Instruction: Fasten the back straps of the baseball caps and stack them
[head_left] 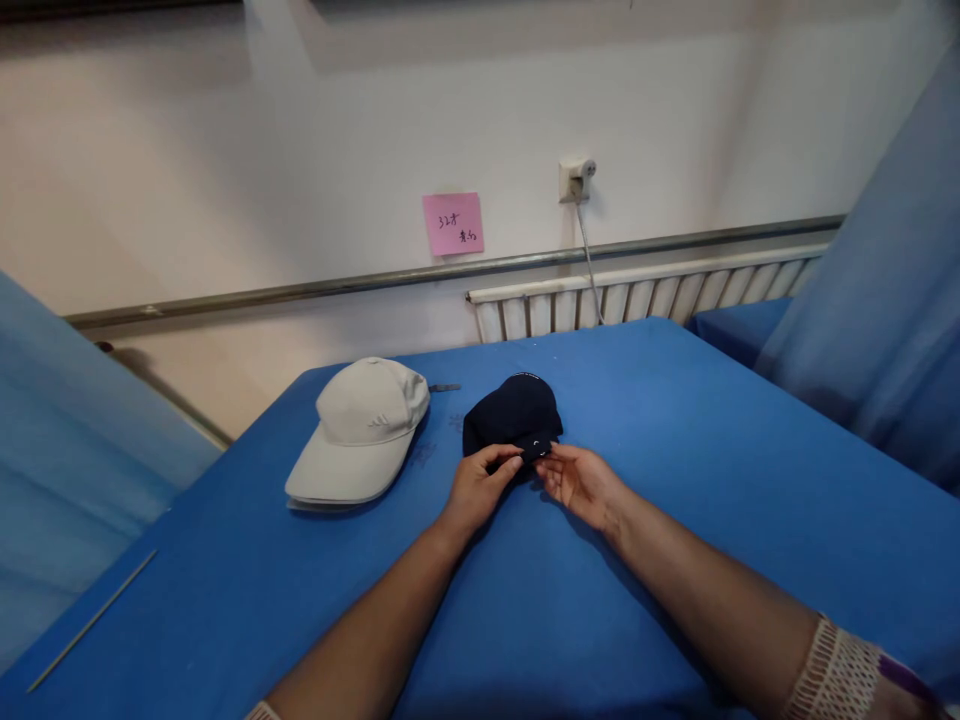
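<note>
A black baseball cap lies on the blue-covered table, with its back strap toward me. My left hand pinches the left part of that strap between thumb and fingers. On the other side, my right hand grips the strap's right end with its fingertips. Small light marks show on the strap between the two hands. To the left, apart from both hands, rests a white baseball cap with its brim toward the front left; a second brim edge shows beneath it.
A thin stick lies near the table's left edge. Blue curtains hang on both sides. Behind the table are a metal rail, a radiator, a plugged-in socket with a cord, and a pink note.
</note>
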